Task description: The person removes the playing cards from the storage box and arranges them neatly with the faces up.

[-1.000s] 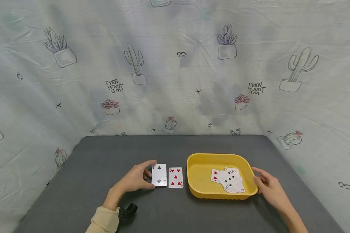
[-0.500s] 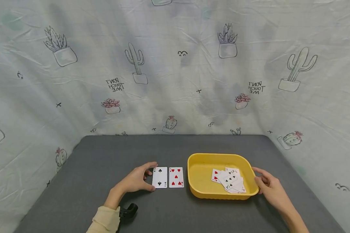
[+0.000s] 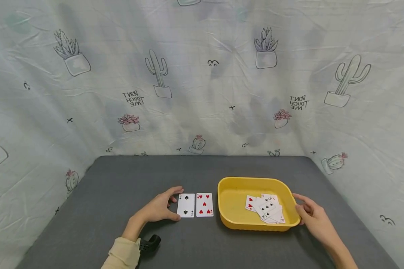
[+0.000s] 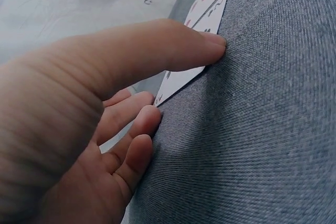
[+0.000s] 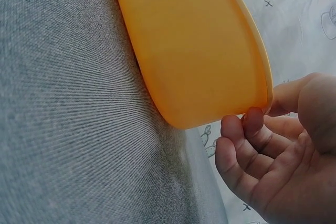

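Note:
A two of clubs playing card lies face up on the dark grey table. My left hand spans its left side, with the thumb at the near corner and the index finger at the far one. In the left wrist view the thumb covers part of the card's edge. Just right of it, a narrow gap apart, is a five of hearts. My right hand grips the right end of a yellow tray; in the right wrist view, its fingertips meet the tray's rim.
Inside the tray, several face-up playing cards overlap in a loose pile toward the right. A pale curtain printed with cacti hangs behind and beside the table. A black wrist strap sits on my left wrist, below a cream sleeve.
The two of clubs, slightly raised and tilted one second ago, has come down flat beside the five of hearts. My left hand stays at its edge. My right hand keeps its place on the tray.

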A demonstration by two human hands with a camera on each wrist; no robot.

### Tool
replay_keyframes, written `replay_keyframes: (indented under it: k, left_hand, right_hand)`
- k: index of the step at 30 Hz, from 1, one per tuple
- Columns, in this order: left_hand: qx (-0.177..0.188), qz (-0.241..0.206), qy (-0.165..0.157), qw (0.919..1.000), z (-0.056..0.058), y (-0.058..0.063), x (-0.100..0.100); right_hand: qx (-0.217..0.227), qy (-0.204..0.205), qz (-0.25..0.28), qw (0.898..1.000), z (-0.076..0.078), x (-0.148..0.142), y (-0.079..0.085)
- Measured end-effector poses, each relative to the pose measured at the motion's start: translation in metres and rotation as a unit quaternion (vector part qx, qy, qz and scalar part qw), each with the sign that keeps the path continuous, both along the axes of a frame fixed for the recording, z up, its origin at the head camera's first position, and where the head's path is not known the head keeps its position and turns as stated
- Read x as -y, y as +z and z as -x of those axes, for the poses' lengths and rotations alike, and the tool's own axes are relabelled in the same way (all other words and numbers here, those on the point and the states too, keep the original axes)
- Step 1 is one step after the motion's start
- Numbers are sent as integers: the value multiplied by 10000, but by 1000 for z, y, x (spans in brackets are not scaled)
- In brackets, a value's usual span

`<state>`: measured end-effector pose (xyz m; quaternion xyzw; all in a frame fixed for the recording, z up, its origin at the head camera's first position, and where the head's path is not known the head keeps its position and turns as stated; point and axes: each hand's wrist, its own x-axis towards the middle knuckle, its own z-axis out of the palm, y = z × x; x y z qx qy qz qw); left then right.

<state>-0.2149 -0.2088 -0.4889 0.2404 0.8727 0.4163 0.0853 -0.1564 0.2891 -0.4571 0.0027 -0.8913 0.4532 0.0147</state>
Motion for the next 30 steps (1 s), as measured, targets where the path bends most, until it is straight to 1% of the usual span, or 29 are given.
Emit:
replay_keyframes:
  k: [5,10,16,21,26,30]
  left_hand:
    - [-66,86,53,9999,0,0,-1]
    - [-94,177,60,9998,-1,3,-2]
    - [-114,163,19,9998,-1,3,-1]
    - [-116,126,-5,9999,-1,2,0]
    - [-96,127,1,9999,-2,4,-1]
    - [-119,238,36,9996,-2,4,-2]
  right_hand:
    - [36,-28,-29,10000,0,0,0]
    - [59,-7,0,10000,1,-1,-1]
    - [-106,109,-35,9999,1,-2,-1]
    - [-171,126,-34,9998,-1,0,0]
    - [-179,117,-35,9998,-1,1,1]
    - [-158,112,-31,9998,-2,2,0]
